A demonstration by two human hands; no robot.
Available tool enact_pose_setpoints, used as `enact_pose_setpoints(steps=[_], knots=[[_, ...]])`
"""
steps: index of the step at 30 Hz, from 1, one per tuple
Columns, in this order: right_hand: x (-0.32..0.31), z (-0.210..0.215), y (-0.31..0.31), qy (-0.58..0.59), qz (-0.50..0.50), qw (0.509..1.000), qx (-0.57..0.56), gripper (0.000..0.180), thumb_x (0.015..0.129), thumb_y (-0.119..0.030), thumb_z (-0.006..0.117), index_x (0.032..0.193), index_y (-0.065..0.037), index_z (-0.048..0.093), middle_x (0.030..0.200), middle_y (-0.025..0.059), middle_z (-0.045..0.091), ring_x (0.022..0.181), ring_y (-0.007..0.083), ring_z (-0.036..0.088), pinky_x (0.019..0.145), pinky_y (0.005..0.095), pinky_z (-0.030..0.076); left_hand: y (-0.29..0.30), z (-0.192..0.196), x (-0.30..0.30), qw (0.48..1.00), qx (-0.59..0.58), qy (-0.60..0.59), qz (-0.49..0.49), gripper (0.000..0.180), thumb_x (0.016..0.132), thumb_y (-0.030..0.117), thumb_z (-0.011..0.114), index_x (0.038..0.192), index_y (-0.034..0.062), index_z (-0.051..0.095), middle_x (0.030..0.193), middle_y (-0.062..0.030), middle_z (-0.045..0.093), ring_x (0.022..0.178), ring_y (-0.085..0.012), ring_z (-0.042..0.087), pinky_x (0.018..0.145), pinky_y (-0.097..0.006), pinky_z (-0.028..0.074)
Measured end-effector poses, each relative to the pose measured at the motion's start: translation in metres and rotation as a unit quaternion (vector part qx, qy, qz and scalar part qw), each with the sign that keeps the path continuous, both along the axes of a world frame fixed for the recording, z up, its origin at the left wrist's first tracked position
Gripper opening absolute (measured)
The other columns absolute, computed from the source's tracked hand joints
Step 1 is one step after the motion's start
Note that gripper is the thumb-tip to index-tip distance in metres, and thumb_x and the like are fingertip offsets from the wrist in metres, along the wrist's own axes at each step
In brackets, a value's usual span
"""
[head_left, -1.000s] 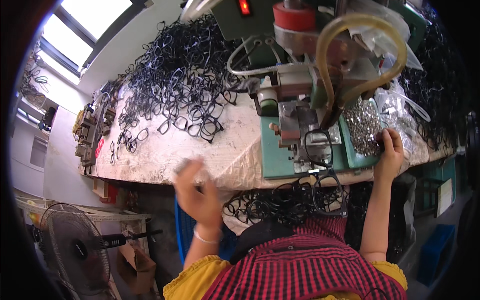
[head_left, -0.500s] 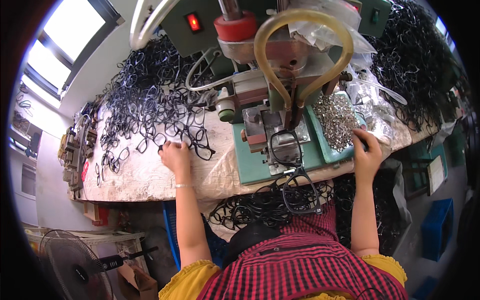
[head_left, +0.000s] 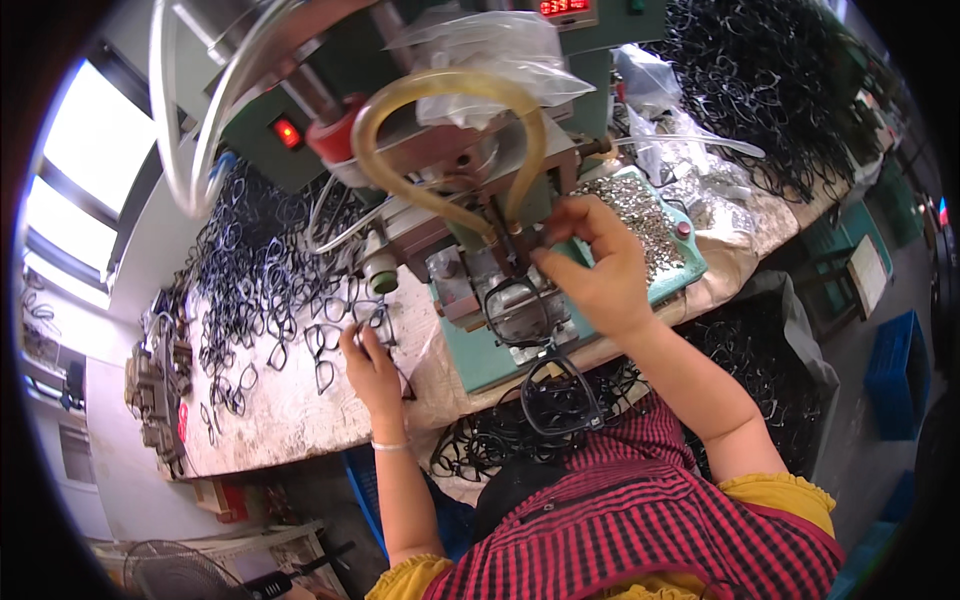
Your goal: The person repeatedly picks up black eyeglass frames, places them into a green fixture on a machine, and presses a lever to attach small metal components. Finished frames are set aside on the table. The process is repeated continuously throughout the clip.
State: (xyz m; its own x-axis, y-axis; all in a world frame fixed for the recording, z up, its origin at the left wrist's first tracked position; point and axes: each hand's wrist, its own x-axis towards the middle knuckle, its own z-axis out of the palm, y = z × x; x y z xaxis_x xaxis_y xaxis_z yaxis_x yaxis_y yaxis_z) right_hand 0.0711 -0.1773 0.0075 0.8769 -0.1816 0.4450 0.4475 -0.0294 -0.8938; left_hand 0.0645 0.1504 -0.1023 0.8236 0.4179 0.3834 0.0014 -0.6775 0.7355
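My left hand (head_left: 372, 375) is over the table, finger and thumb closed on a black eyeglass frame (head_left: 322, 372) at the near edge of a spread of similar frames. My right hand (head_left: 605, 275) is raised at the press head (head_left: 510, 245), its fingertips pinched together close to the tip; what they hold is too small or hidden to make out. Below the head, another black eyeglass frame (head_left: 562, 408) sits on the metal fixture (head_left: 520, 318), one rim over the fixture and the other hanging past the green base toward me. Neither hand touches that frame.
A pale green tray (head_left: 690, 268) of small metal parts stands right of the press. Heaps of black frames lie at the left (head_left: 250, 260), far right (head_left: 765, 100) and in my lap. A yellowish hose (head_left: 450, 80) loops above the fixture. A fan (head_left: 180, 572) stands low left.
My right hand has gone from the tray of metal parts leftward to the press head. My left hand has stayed by the loose frames, its fingers shifting there. The whole view has turned and shifted.
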Motion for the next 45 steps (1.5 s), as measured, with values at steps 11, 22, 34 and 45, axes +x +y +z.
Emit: enact_pose_setpoints(steps=[11,22,34,45], knots=[[-0.015,0.017,0.018,0.062,0.094,0.984,0.141,0.047,0.081,-0.001,0.071,0.125,0.001,0.054,0.093,0.0058,0.068,0.091,0.0101,0.062,0.085,0.0271,0.049,-0.087,0.157,-0.031,0.948,-0.190,-0.239,-0.092,0.036,0.110,0.035,0.039,0.107,0.0041,0.057,0.060,0.0005,0.048,0.049,-0.0065,0.040,0.044,-0.019,0.033],[0.009,-0.044,-0.081,0.056,-0.201,0.859,-0.467,0.026,0.079,-0.019,0.075,0.103,-0.011,0.074,0.129,0.0220,0.061,0.132,0.0397,0.048,0.111,0.0466,0.038,-0.140,0.151,-0.040,0.827,0.012,-0.277,-0.489,0.018,0.076,0.018,0.082,0.091,0.0096,0.078,0.097,-0.0067,0.074,0.086,-0.0241,0.070,0.086,-0.043,0.054],[0.031,-0.064,-0.084,-0.111,-0.066,0.835,-0.534,0.017,0.080,-0.009,0.069,0.096,-0.007,0.066,0.128,0.0148,0.062,0.128,0.0344,0.053,0.094,0.0470,0.050,-0.141,0.128,-0.038,0.833,0.137,-0.231,-0.484,0.023,0.077,0.019,0.082,0.098,0.0123,0.078,0.105,-0.0057,0.074,0.090,-0.0272,0.068,0.097,-0.051,0.049],[0.018,-0.061,-0.086,0.009,-0.210,0.949,-0.237,0.012,0.084,-0.005,0.070,0.096,-0.002,0.070,0.086,0.0090,0.072,0.080,0.0184,0.069,0.076,0.0305,0.052,0.037,0.126,-0.044,0.918,0.291,-0.212,0.165,0.011,0.087,0.005,0.074,0.098,0.0039,0.077,0.113,-0.0091,0.071,0.103,-0.0236,0.062,0.090,-0.037,0.047]])
